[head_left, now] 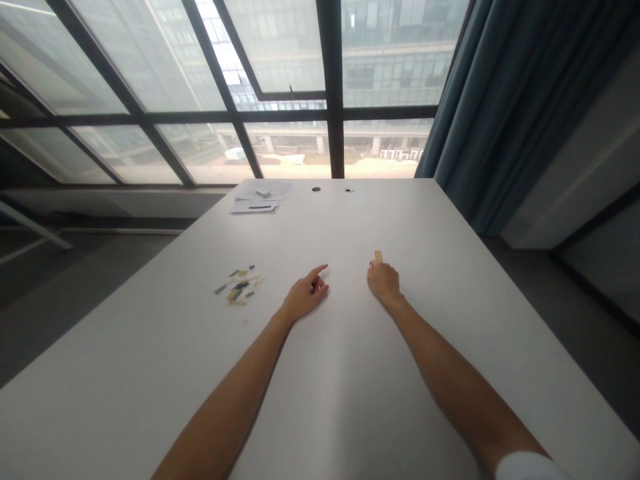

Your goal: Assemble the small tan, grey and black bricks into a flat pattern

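White desk (320, 400) fills the foreground. Heap of small tan and dark pieces (239, 287) lies left, nearer the left hand (305, 293): loosely parted, forefinger extended, nothing visibly held. Right hand (384, 279), well apart from heap: closed around tan strip (378, 255), exposed end projecting past the knuckles, long axis apparently toward far edge.

Tan strip (378, 255), right: near end hidden inside right hand (384, 279). Small pieces (240, 287), left: overlapping, too small to identify. Left forearm (239, 393), white sleeve (529, 465): cut off by near frame edge.
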Available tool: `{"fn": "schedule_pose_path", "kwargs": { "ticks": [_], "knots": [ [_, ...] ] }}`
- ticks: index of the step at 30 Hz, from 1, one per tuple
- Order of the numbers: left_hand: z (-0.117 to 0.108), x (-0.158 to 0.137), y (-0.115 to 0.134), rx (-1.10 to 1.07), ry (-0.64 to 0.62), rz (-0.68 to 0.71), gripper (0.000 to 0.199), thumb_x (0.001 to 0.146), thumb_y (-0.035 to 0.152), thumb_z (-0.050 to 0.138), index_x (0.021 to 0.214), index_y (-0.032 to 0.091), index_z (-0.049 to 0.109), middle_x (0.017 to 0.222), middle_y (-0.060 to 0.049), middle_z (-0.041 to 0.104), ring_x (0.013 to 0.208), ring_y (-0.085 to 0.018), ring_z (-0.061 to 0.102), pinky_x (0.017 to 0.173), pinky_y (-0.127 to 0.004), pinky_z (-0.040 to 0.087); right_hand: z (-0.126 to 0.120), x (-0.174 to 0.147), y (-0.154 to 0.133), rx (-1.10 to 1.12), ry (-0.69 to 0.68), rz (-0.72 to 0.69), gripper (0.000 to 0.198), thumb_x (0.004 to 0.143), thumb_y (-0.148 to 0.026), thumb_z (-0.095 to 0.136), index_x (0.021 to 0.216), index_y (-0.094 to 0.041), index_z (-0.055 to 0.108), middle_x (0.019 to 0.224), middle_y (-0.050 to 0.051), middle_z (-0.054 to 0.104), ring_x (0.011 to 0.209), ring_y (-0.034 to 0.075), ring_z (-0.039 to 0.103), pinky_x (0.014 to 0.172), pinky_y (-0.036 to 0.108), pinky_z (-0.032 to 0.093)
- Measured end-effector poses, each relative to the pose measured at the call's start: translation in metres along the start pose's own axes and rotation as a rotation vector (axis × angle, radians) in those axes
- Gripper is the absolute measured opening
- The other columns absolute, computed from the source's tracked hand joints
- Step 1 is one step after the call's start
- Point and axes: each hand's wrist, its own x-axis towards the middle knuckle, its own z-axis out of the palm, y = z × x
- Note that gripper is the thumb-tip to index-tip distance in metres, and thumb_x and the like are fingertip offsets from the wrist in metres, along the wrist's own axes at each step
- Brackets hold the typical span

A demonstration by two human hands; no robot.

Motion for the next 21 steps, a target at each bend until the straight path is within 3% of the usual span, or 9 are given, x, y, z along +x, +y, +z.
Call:
{"fn": "schedule_pose_path", "kwargs": {
  "ticks": [21],
  "knots": [
    [-0.0005, -0.0001, 0.0011, 0.009, -0.004, 0.003, 0.055, 0.089, 0.028, 0.055, 0.143, 0.024, 0.048, 0.084, 0.002, 0.066, 0.065, -0.011, 0.055, 0.063, -0.023, 0.042, 0.0010, 0.0026, -0.0002, 0.075, -0.016, 0.046, 0.040, 0.101, -0.020, 0.031, 0.106, -0.012, 0.070, 0.105, 0.021, 0.072, 0.101, 0.026, 0.069, 0.089, 0.036, 0.050]
  ]
}}
